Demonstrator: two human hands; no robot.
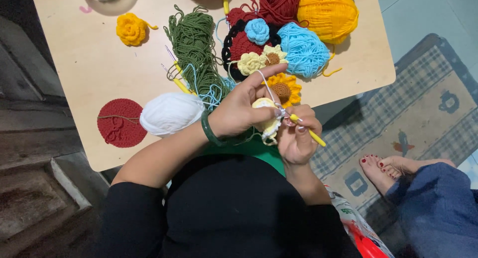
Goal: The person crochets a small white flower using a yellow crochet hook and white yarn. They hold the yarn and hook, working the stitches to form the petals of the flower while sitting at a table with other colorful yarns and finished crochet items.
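Observation:
My left hand (239,106) pinches a small pale yellow crochet piece (267,122), with a white strand running up over its raised index finger. A green bangle (208,131) circles that wrist. My right hand (298,136) grips a yellow-handled crochet hook (309,131) whose tip meets the piece. Both hands work just in front of the near edge of the light wooden table (89,64). The white yarn ball (170,113) lies to the left of my left hand.
On the table lie green yarn (195,44), a red crochet disc (119,122), a yellow flower (131,29), blue (303,49), orange (327,13) and red yarn balls, and several crochet flowers. Another person's bare feet (386,168) rest on the checked rug (423,108) at right.

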